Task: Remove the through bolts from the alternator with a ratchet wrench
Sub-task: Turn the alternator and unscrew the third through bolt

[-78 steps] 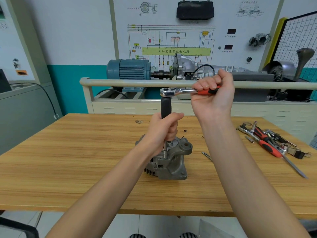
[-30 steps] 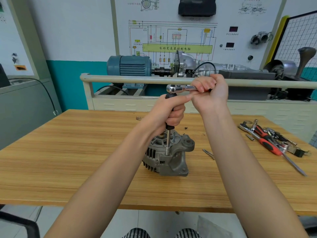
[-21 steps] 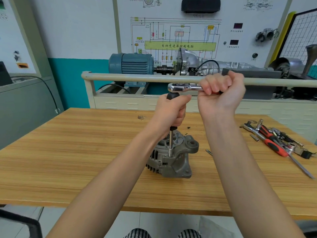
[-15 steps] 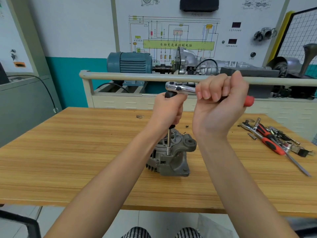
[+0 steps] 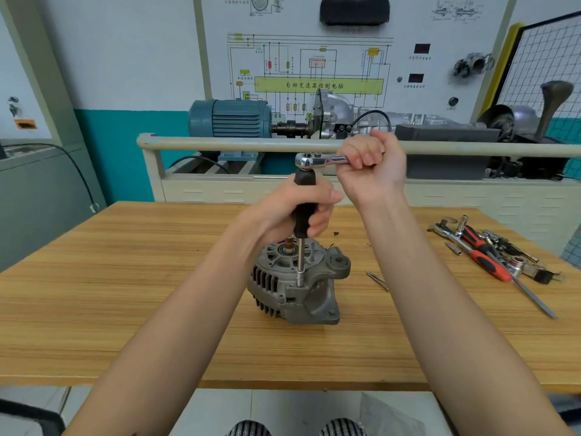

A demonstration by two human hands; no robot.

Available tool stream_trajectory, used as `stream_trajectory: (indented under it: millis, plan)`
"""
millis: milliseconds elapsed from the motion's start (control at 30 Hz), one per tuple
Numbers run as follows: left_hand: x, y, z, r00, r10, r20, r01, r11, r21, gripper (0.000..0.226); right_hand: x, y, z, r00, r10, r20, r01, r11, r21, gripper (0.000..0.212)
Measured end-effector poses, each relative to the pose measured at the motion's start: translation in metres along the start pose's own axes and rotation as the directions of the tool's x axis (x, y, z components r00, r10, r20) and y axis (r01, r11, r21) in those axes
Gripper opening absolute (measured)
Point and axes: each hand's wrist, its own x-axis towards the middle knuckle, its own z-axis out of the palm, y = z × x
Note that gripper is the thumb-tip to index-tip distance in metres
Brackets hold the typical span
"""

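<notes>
A grey alternator [image 5: 298, 287] stands on the wooden table [image 5: 125, 294]. A long extension bar with a black grip [image 5: 303, 215] rises upright from a bolt on the alternator's front rim, its socket [image 5: 300, 276] seated there. My left hand [image 5: 295, 212] grips the black part of the bar. On top sits the chrome ratchet wrench head [image 5: 309, 160], pointing right. My right hand [image 5: 372, 166] grips the wrench handle close to the head, hiding the rest of the handle.
A pile of tools [image 5: 490, 253] with red-handled wrenches and sockets lies at the table's right. A thin loose metal piece [image 5: 377, 280] lies right of the alternator. Behind the table runs a beige rail [image 5: 220, 144] in front of a motor bench.
My right hand has swung the wrench handle back from toward me to pointing right and sits closer to the head. My left hand still holds the bar, a little lower on the grip.
</notes>
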Motion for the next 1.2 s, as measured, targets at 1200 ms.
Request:
stream_trajectory:
  millis: [1200]
  plan:
    - [0.006, 0.003, 0.009, 0.993, -0.058, -0.1, 0.051, 0.996, -0.069, 0.051, 0.013, -0.006, -0.002, 0.99, 0.128, -0.066, -0.125, 0.991, 0.043, 0.055]
